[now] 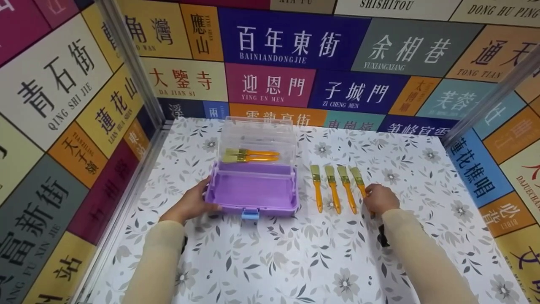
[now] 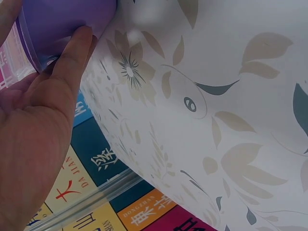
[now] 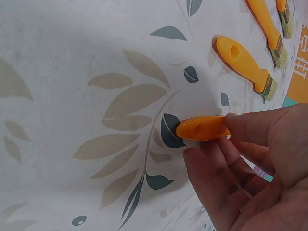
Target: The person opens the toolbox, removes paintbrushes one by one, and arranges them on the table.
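My left hand grips the left end of a purple plastic box, thumb at its front edge. In the left wrist view, fingers touch the purple wall. The box stands with its clear lid raised and a blue latch at the front. Two paintbrushes lie sideways at the clear upper part. To the right, my right hand pinches the orange handle of the rightmost paintbrush. The right wrist view shows thumb and fingers about that handle, close to the tabletop.
Three more paintbrushes lie in a row between the box and my right hand, bristles pointing away. The table has a flowered white cover. Sign-covered panels wall in its back and sides, with metal posts at the corners.
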Demonstrator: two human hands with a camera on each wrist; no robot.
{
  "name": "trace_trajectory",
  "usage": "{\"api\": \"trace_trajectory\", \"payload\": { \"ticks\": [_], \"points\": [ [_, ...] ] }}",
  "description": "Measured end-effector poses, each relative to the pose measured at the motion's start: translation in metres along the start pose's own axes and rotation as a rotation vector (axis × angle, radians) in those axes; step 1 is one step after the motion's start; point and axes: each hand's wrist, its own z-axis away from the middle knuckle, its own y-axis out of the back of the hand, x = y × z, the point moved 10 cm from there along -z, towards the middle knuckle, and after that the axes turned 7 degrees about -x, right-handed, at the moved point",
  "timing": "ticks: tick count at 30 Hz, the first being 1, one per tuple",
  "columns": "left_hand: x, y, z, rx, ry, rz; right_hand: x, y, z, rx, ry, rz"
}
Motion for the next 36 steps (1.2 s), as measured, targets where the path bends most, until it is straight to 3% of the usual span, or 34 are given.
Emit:
{"api": "trace_trajectory", "payload": {
  "ticks": [16,36],
  "points": [
    [-0.002,-0.002,0.000,-0.002,-0.006,0.040,-0.009,0.019,0.021,0.078,0.073,0.034],
    [-0.005,-0.001,-0.002,0.010,0.006,0.056,-0.086,0.021,0.085,0.167,0.359,0.040]
  ]
}}
